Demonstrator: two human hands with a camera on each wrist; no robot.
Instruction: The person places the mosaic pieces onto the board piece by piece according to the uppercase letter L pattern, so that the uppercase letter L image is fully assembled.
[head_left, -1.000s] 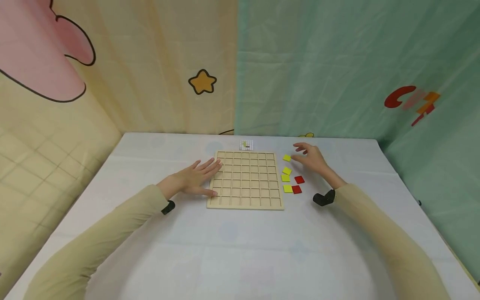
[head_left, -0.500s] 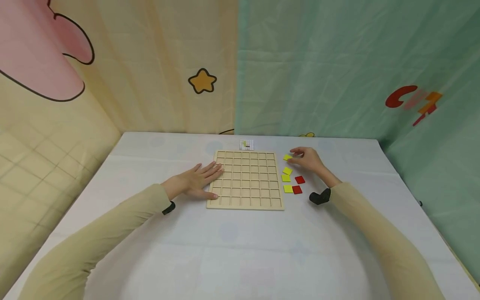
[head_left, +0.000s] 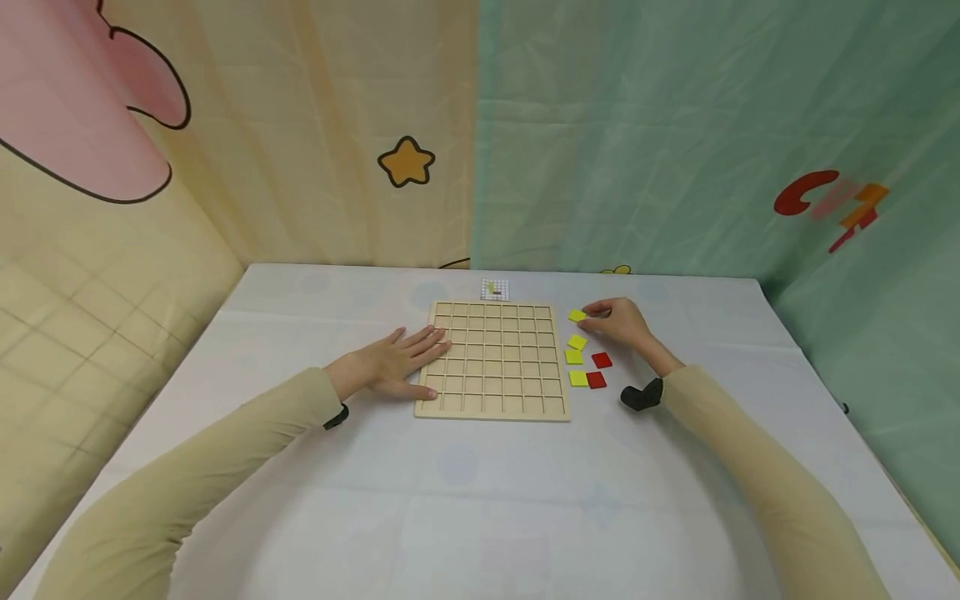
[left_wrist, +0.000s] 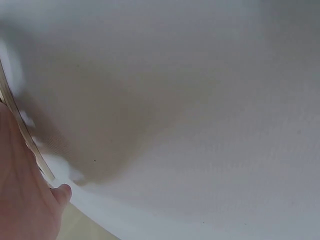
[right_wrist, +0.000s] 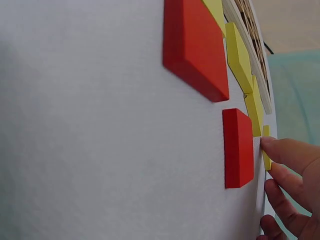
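Observation:
A wooden grid board (head_left: 495, 408) lies on the table; my left hand (head_left: 390, 364) rests flat with spread fingers on its left edge. In the left wrist view the hand (left_wrist: 25, 185) lies beside the board's rim (left_wrist: 30, 140). My right hand (head_left: 621, 323) pinches the farthest yellow tile (head_left: 576, 316) between thumb and finger, right of the board. The right wrist view shows the hand (right_wrist: 295, 175) with its fingertips on that yellow tile (right_wrist: 266, 147). Nearer lie several yellow tiles (head_left: 577, 342) and two red tiles (head_left: 602, 360), flat on the table.
A small printed grid card (head_left: 495, 289) lies just behind the board. The white-covered table (head_left: 465, 500) ends at patterned curtains (head_left: 637, 133) at the back and sides.
My right hand has moved slightly left and toward me, its fingers closing from beside the farthest yellow tile onto it. The left hand has stayed on the board's edge, shifting slightly.

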